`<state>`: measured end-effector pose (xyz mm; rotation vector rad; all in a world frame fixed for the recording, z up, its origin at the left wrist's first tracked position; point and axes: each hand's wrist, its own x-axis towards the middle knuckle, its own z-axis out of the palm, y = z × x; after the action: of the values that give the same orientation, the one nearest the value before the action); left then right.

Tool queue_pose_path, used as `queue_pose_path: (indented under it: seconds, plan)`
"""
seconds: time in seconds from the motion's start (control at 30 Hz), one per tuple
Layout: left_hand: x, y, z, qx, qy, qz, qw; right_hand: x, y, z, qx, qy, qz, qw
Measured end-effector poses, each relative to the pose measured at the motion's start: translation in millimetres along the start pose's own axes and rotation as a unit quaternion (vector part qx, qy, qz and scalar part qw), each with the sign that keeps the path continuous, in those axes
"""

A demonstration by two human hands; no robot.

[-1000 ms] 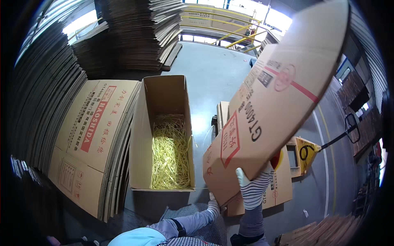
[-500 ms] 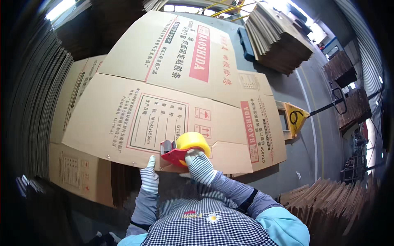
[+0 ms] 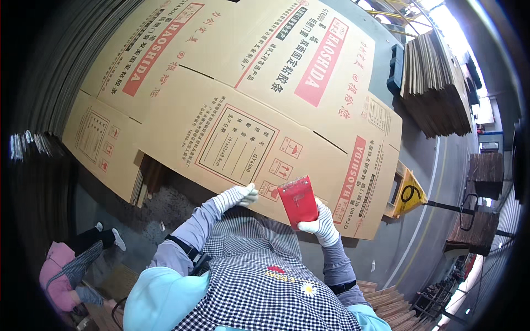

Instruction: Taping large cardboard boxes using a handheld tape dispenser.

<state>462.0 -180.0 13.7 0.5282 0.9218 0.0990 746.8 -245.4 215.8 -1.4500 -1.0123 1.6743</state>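
A large printed cardboard sheet (image 3: 265, 129) with fold creases and slots lies flat in front of me. My right hand (image 3: 322, 225), in a striped glove, grips a red tape dispenser (image 3: 298, 201) over the sheet's near edge. The dispenser's flat red face is up and its toothed edge points away from me; the tape roll is hidden. My left hand (image 3: 240, 197), gloved the same way, is to the left of the dispenser at the near edge. Its fingers are curled closed, and what they hold, if anything, is hidden.
Cardboard stacks (image 3: 436, 83) stand at the far right, near a blue pallet (image 3: 395, 69). A yellow pallet-jack part (image 3: 409, 193) juts out right of the sheet. More stacked cardboard (image 3: 386, 309) lies lower right. Another person (image 3: 63, 270) in pink is at the lower left.
The view has shifted, with more cardboard showing at left and the other person now visible. The dispenser has turned, hiding its yellow roll. My left hand's raised thumb has given way to curled fingers.
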Motion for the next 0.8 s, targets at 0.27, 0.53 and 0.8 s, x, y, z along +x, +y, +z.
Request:
queue_pose_path:
  seconds: [0.27,0.53,0.8]
  plan:
    - [-85.0,142.9,116.5,-0.028,-0.218,0.403,0.888,26.6,-64.3,-31.8,-0.291,-0.098,-0.158,0.939]
    - [-86.8,178.3,107.7,-0.183,-0.058,0.279,0.941,86.2,-86.0,-30.5,-0.331,-0.109,-0.149,0.925]
    - [-1.6,251.3,-74.1,-0.213,0.450,0.451,0.741,227.9,-111.2,-37.9,-0.384,-0.080,0.065,0.918]
